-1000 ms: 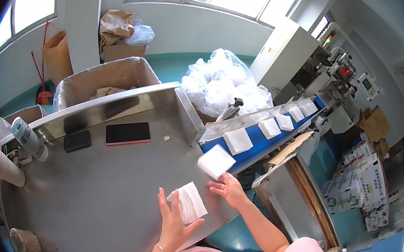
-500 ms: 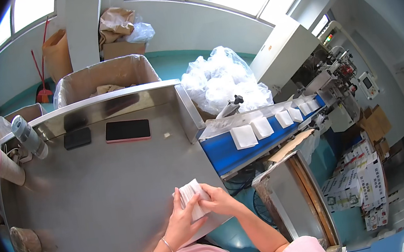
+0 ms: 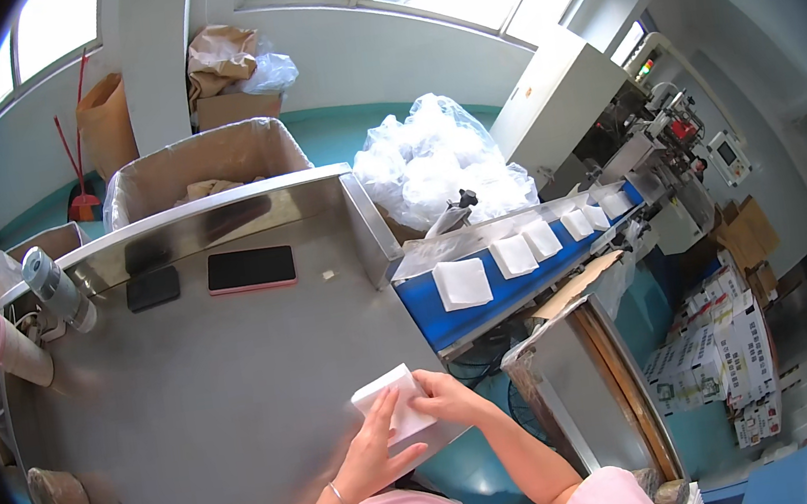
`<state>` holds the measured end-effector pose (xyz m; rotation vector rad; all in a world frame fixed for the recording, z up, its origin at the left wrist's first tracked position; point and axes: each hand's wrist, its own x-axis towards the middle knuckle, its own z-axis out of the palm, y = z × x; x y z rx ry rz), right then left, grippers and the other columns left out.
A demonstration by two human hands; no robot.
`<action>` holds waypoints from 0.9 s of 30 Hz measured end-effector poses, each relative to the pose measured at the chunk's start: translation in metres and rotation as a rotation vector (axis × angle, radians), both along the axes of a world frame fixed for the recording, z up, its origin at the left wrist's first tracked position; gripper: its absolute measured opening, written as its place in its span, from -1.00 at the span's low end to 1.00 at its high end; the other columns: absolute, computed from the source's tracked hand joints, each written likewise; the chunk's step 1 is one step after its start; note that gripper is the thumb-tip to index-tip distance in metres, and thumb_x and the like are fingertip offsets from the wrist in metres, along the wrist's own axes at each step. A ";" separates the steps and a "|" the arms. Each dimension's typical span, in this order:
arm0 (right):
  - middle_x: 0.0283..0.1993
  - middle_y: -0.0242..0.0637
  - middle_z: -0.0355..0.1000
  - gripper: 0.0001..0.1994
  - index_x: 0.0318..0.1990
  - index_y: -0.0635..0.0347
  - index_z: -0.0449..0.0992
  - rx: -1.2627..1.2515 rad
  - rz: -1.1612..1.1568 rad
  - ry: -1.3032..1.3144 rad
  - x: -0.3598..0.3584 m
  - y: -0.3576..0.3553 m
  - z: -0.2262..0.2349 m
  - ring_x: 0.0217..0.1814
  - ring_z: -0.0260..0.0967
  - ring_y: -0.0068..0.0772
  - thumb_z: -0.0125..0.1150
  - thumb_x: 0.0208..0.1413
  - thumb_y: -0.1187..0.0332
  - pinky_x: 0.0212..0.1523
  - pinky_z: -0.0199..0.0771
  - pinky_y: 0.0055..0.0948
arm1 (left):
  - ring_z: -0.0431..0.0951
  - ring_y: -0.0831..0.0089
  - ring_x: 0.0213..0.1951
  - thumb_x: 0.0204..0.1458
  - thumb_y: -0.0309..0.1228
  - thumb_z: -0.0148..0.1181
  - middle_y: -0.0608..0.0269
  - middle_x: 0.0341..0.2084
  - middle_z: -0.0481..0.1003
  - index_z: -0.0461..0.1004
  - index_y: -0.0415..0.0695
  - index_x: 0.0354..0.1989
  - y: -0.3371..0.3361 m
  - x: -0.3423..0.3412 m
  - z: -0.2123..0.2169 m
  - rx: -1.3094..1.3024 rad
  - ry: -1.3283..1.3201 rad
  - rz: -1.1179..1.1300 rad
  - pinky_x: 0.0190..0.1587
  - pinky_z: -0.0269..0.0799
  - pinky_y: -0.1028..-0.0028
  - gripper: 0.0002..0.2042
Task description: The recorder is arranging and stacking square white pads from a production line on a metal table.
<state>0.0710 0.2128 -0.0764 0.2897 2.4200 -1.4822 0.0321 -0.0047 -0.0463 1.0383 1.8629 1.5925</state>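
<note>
A stack of white folded paper napkins (image 3: 393,394) is between my hands near the table's front right edge. My right hand (image 3: 450,399) grips its right side, thumb on the upper face. My left hand (image 3: 377,450) lies with its fingers stretched flat on the stack's face and its thumb spread away. The stack's underside is hidden. Several similar white stacks lie in a row on the blue conveyor belt (image 3: 430,321) to the right; the nearest stack (image 3: 463,284) is at the belt's near end.
On the metal table (image 3: 211,407) are a black phone (image 3: 250,269), a dark case (image 3: 153,289), a clear bottle (image 3: 60,289), a pink-rimmed cup (image 3: 19,350) and a tape roll (image 3: 59,496). Beyond stand a lined carton (image 3: 211,160) and clear plastic bags (image 3: 443,161).
The stack has turned from showing its layered edge to showing a flat white face. My left fingers have straightened over it. On the belt, the stacks have moved nearer, toward the table.
</note>
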 end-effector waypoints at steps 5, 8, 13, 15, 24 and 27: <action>0.06 -0.20 0.29 -0.47 0.19 0.25 0.07 -0.696 -0.712 0.293 -0.012 0.017 -0.016 0.06 0.30 -0.39 0.06 0.05 0.57 0.03 0.37 -0.42 | 0.32 0.18 0.10 -0.11 -0.43 0.29 -0.02 0.13 0.19 0.04 -0.17 0.24 -0.014 0.000 -0.005 -0.037 -0.028 0.075 0.03 0.40 0.34 -0.28; 0.02 -0.19 0.31 -0.49 0.21 0.29 0.06 -0.717 -0.988 0.292 -0.022 0.024 -0.010 0.02 0.34 -0.37 0.05 0.10 0.53 -0.01 0.41 -0.45 | 0.41 0.20 0.00 -0.10 -0.39 0.27 -0.02 0.05 0.28 0.10 -0.18 0.19 -0.025 0.001 -0.015 -0.084 0.018 0.099 -0.07 0.44 0.34 -0.34; -0.06 -0.20 0.38 -0.60 0.12 0.31 0.24 -0.757 -0.735 0.190 -0.001 0.014 -0.002 -0.10 0.39 -0.45 0.07 0.12 0.48 -0.08 0.46 -0.50 | 0.39 0.19 0.03 -0.10 -0.47 0.25 -0.01 0.00 0.35 0.16 -0.22 0.16 -0.035 0.005 -0.028 -0.112 -0.053 0.056 0.01 0.37 0.37 -0.40; -0.07 -0.22 0.39 -0.62 0.10 0.31 0.28 -0.655 -0.676 0.187 0.017 0.011 0.000 -0.12 0.40 -0.49 0.08 0.12 0.44 -0.12 0.46 -0.53 | 0.41 0.20 0.00 -0.13 -0.51 0.24 -0.01 -0.04 0.36 0.23 -0.26 0.10 -0.028 0.006 -0.032 -0.130 -0.014 0.009 0.00 0.37 0.38 -0.45; -0.22 -0.20 0.46 -0.62 0.02 0.31 0.35 -0.001 -0.868 0.423 0.134 0.000 0.035 -0.21 0.41 -0.49 0.15 0.05 0.36 -0.16 0.41 -0.51 | 0.15 -0.02 0.14 -0.09 -0.46 0.20 -0.12 0.08 0.20 0.25 -0.19 0.10 -0.007 0.015 -0.003 -0.192 0.344 -0.304 0.17 0.09 0.18 -0.49; -0.30 -0.25 0.47 -0.68 -0.02 0.33 0.37 0.149 -1.112 0.532 0.213 0.002 0.044 -0.29 0.41 -0.52 0.12 0.07 0.39 -0.22 0.42 -0.53 | 0.16 -0.07 0.12 -0.18 -0.39 0.28 -0.16 0.09 0.19 0.28 -0.14 0.09 0.004 0.026 -0.017 -0.172 0.614 -0.406 0.12 0.13 0.12 -0.43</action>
